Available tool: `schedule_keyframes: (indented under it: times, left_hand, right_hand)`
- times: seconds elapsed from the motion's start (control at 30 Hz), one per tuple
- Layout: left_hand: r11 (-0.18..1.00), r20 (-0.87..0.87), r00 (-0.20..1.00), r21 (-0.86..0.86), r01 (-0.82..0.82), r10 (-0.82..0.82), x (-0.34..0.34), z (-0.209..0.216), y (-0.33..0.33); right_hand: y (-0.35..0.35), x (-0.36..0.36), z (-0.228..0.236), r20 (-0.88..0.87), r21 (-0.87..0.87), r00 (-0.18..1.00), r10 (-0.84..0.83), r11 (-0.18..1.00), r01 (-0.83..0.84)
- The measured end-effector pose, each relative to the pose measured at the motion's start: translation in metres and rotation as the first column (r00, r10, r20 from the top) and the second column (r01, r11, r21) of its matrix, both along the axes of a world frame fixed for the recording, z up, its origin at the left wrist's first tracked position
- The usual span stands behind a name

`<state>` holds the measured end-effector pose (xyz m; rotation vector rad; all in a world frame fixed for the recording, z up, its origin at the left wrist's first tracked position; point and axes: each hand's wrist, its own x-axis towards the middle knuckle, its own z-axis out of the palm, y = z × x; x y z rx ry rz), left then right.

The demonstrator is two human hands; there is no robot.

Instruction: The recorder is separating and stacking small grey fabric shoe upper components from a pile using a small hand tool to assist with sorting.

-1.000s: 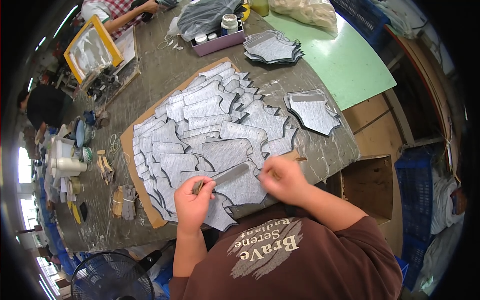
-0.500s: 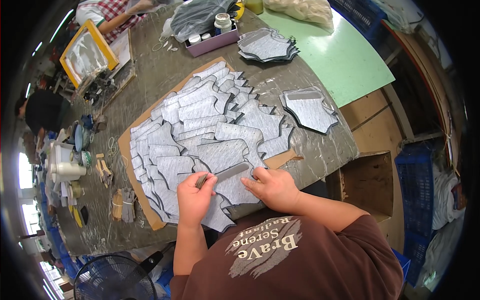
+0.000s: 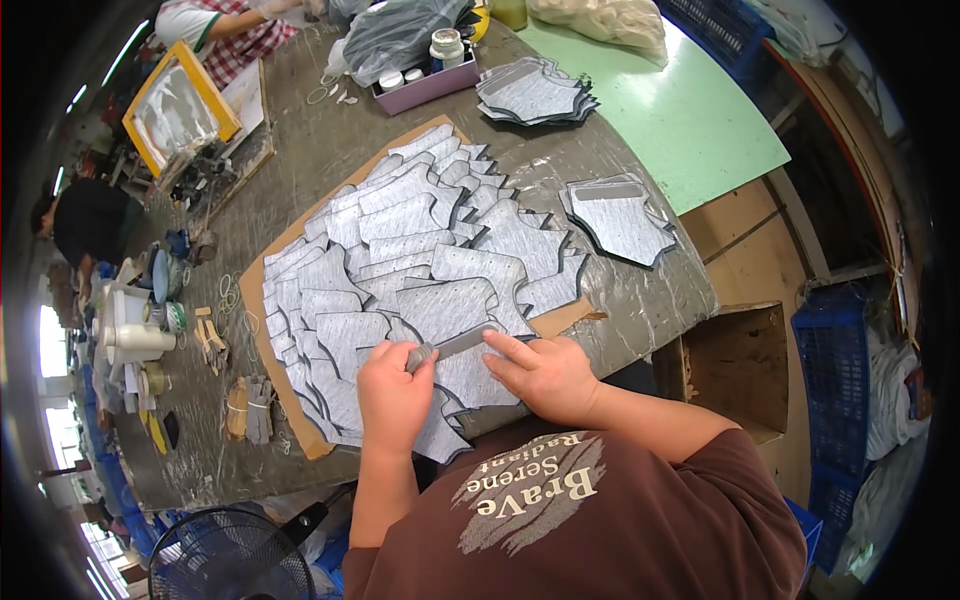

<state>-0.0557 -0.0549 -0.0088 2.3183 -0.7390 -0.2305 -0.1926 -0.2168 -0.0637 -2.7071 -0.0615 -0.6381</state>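
Observation:
My left hand [image 3: 395, 385] is closed round a small bundle of grey strips [image 3: 420, 355], pinched between thumb and fingers. Beside it, one flat grey strip [image 3: 462, 341] lies along the upper edge of a grey heathered fabric piece [image 3: 470, 378] with a dark underside. My right hand [image 3: 550, 375] rests at the strip's right end, its index finger stretched out onto it and the other fingers partly curled. Many similar cut pieces [image 3: 440, 300] overlap in rows on a brown cardboard sheet [image 3: 310, 435] in front of me.
Stacked pieces stand at right [image 3: 625, 225] and farther back [image 3: 530, 90]. A purple box [image 3: 430, 85] holds jars. Bundled strips [image 3: 258, 410] lie left, below a yellow frame [image 3: 180, 105]. A fan [image 3: 230, 555] stands lower left. Another person's arm [image 3: 235, 25] is at far left.
My left hand has turned so its back faces up more, and the bundle sits closer to the flat strip. My right index finger has straightened onto the strip's end.

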Motion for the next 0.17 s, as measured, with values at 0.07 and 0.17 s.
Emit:
schedule_keyframes:
  times: [0.07,0.17]
  left_hand:
    - [0.997,0.114,0.992,0.056,0.049,-0.056,0.000,0.000,0.000]
    - [0.959,0.074,0.986,-0.234,0.161,-0.147,-0.002,-0.007,0.010]
  right_hand:
    - [-0.001,0.000,0.000,0.001,0.011,1.000,0.009,1.000,-0.009]
    - [-0.003,0.002,0.004,0.030,0.450,0.988,-0.149,0.885,0.119]
